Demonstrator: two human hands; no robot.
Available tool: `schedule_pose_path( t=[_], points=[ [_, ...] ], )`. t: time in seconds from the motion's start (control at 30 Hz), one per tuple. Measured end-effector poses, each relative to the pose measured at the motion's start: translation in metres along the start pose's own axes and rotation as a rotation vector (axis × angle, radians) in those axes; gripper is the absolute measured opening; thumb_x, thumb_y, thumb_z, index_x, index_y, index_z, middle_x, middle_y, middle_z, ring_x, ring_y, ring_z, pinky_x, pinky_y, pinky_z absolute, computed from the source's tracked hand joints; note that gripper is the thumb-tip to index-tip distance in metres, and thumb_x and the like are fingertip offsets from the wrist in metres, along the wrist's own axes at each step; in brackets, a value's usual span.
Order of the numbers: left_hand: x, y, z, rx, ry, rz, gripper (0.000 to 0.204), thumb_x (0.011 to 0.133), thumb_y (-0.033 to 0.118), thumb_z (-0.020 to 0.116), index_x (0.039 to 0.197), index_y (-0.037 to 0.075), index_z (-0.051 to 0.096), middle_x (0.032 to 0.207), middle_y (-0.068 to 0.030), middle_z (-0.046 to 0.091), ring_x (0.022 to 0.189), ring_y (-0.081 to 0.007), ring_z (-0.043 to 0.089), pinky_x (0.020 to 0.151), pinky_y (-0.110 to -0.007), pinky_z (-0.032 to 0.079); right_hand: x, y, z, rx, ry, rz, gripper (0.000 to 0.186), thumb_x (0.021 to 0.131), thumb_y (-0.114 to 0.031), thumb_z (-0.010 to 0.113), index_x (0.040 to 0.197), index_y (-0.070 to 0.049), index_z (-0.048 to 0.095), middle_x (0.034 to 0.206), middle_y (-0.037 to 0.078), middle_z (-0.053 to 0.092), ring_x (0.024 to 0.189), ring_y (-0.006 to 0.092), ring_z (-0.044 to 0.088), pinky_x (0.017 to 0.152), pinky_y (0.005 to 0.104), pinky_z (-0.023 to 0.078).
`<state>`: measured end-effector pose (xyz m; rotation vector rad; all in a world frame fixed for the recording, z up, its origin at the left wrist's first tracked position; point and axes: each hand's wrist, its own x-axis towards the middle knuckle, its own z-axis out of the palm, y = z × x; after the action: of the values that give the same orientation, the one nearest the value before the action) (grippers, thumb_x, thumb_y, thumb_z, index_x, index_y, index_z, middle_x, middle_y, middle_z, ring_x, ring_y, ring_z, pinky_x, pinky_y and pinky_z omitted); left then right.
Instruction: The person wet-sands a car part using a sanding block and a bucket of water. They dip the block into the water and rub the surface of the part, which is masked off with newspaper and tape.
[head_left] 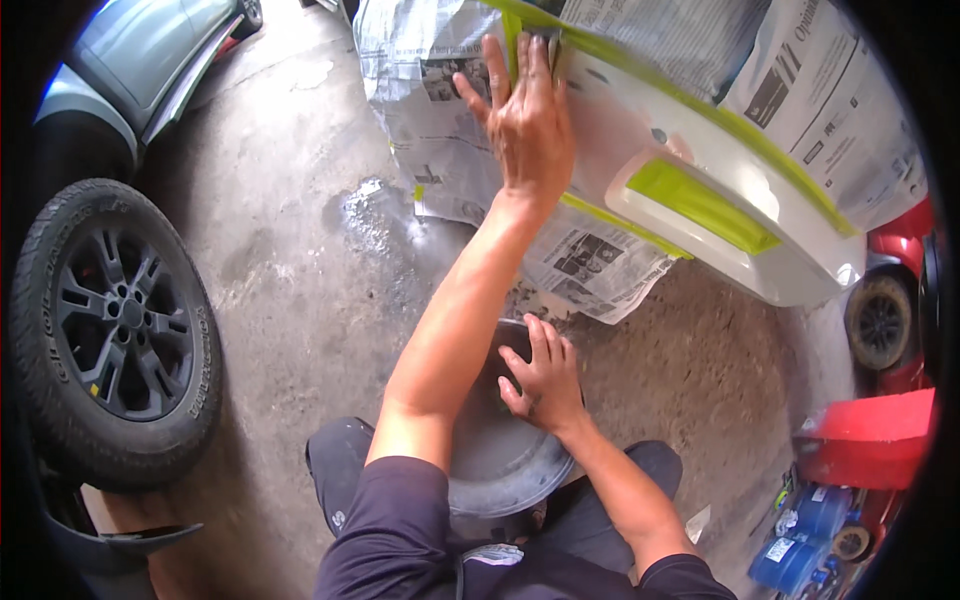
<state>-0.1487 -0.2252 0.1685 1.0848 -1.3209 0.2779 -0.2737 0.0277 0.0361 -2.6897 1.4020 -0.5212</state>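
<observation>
The white car panel (690,150) is already masked with newspaper (440,130) and green tape (far right). The left hand (525,125) is pressed flat, grip open, probably sanding; the right hand (545,385) is rested open on a grey basin (500,460).

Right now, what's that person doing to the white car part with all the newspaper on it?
A person crouches on the concrete floor. Their left hand presses flat on a white car panel, at its edge by the newspaper masking and green tape. It may be holding something small against the panel; that is hard to tell. Their right hand rests on a dark round basin between their knees.
</observation>
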Motion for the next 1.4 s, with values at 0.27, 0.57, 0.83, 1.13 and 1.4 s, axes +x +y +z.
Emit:
schedule_pose_path(
  t=[0.27,0.57,0.83,1.13,1.4],
  points=[
    [-0.016,0.007,0.003,-0.041,-0.02,-0.038,0.05,0.108,0.016,0.057,0.155,-0.002,0.057,0.161,-0.0197,0.057,0.162,-0.0462,0.029,0.128,-0.072,0.004,0.0,0.002,0.004,0.006,0.004,-0.002,0.052,0.076,-0.032,0.084,0.125,-0.014,0.075,0.158,0.028,0.046,0.142,0.0438,0.046,0.105,0.0552,0.045],
    [-0.024,0.019,-0.001,-0.053,-0.05,-0.012,0.05,0.111,0.021,0.054,0.155,-0.002,0.057,0.164,-0.0189,0.053,0.163,-0.0463,0.028,0.13,-0.07,0.003,0.002,0.003,0.004,-0.007,-0.002,0.007,0.051,0.076,-0.032,0.084,0.123,-0.012,0.076,0.158,0.028,0.047,0.141,0.044,0.047,0.107,0.0553,0.044],
    [-0.031,0.039,-0.009,-0.008,-0.11,-0.013,0.05,0.111,0.02,0.053,0.157,-0.001,0.054,0.163,-0.0191,0.054,0.162,-0.0485,0.028,0.127,-0.074,0.007,0.001,0.002,0.005,0.005,-0.001,0.001,0.05,0.077,-0.032,0.084,0.122,-0.012,0.076,0.157,0.028,0.047,0.141,0.0444,0.048,0.106,0.0547,0.046],
    [-0.06,0.015,-0.003,-0.061,-0.108,-0.125,0.053,0.11,0.019,0.055,0.159,-0.002,0.052,0.164,-0.0213,0.052,0.162,-0.0467,0.03,0.128,-0.072,0.005,0.001,0.001,0.007,-0.013,-0.017,0.006,0.05,0.077,-0.032,0.084,0.122,-0.013,0.074,0.156,0.028,0.047,0.141,0.0447,0.047,0.106,0.0554,0.046],
    [-0.037,0.0,0.002,0.005,-0.064,-0.08,0.05,0.109,0.022,0.059,0.155,0.001,0.059,0.166,-0.0153,0.052,0.163,-0.0468,0.027,0.128,-0.071,0.009,0.001,0.002,0.008,-0.041,0.003,-0.013,0.05,0.077,-0.031,0.085,0.122,-0.013,0.073,0.157,0.027,0.046,0.14,0.0444,0.047,0.105,0.0552,0.046]
  ],
)
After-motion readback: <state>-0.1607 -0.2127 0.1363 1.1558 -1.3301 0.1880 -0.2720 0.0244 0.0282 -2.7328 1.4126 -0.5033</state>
